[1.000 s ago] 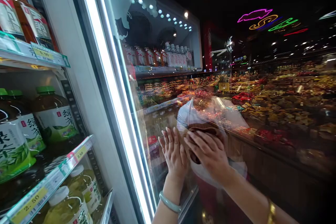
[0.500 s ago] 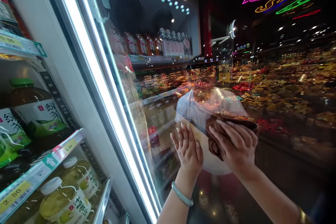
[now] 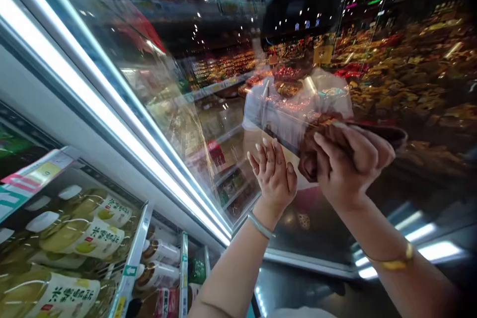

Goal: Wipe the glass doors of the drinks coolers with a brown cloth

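Observation:
A glass panel [image 3: 223,109] fills the middle of the head view, with reflections of a white-shirted person and shop displays on it. My left hand [image 3: 274,171] rests with spread fingers against the glass and holds nothing; a pale green bangle [image 3: 260,226] circles that wrist. To its right, my right hand [image 3: 348,159] grips a dark brown cloth [image 3: 310,156] pressed to the glass. Part of the cloth sticks out past the knuckles at the right. A gold-coloured bracelet [image 3: 400,261] is on the right wrist.
Bright light strips [image 3: 112,119] run diagonally along the cooler frame at the left. Below them, shelves hold pale yellow bottles [image 3: 99,238] and brown bottles with white caps [image 3: 160,251]. A metal edge [image 3: 309,264] borders the glass at the bottom.
The view has tilted downward, bringing the glass's bottom edge into sight. My right hand with the cloth has shifted right, away from my left hand, which stays on the glass.

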The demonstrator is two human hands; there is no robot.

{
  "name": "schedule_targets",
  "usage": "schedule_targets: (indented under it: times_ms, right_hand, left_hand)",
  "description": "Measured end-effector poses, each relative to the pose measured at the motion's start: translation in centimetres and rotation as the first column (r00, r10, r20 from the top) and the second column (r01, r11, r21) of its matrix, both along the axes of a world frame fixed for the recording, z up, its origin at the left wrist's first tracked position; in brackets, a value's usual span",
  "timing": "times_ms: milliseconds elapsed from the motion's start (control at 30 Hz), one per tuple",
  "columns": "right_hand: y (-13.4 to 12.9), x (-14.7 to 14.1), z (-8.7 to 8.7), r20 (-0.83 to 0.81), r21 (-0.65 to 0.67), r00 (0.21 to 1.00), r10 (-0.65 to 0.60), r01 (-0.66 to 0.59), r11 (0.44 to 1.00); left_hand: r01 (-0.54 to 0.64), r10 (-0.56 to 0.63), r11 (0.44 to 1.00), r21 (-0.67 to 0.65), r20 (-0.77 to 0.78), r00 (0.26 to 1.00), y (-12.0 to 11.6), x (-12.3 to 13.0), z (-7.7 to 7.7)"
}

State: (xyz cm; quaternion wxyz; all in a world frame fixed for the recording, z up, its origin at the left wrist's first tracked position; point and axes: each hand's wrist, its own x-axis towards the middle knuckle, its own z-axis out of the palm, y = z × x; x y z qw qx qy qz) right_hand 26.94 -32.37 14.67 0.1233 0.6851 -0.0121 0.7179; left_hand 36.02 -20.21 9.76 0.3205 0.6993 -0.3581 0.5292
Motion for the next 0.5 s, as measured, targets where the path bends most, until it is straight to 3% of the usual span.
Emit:
schedule_targets:
  times_ms: [133, 267, 367, 433, 500]
  right_hand:
    - [0.5, 0.4, -1.3, -0.077, -0.067, 0.997, 0.033, -0.038, 0.997]
    - [-2.7, -2.1, -3.1, -0.141, -0.155, 0.989, 0.046, -0.068, 0.986]
    - [-4.2, -2.8, -1.6, -0.021, -0.056, 0.999, 0.026, -0.027, 0.998]
    - [-3.8, -2.3, -0.4, 0.054, 0.008, 0.998, 0.02, -0.02, 1.0]
    - [-3.1, -1.7, -0.4, 0.048, -0.015, 0.999, 0.016, -0.015, 1.0]
  left_hand:
    - [0.062, -0.062, 0.998, 0.011, 0.032, 0.998, -0.9, -0.9, -0.8]
    - [0.088, -0.092, 0.994, 0.06, 0.054, 0.994, -1.2, -1.5, -1.5]
    - [0.068, -0.069, 0.997, 0.029, 0.04, 0.997, -2.2, -2.2, -1.2]
    - [0.065, -0.065, 0.998, 0.018, 0.04, 0.997, -2.9, -2.6, -0.7]
    - [0.07, -0.071, 0.997, 0.017, 0.045, 0.996, -3.4, -2.9, -0.4]
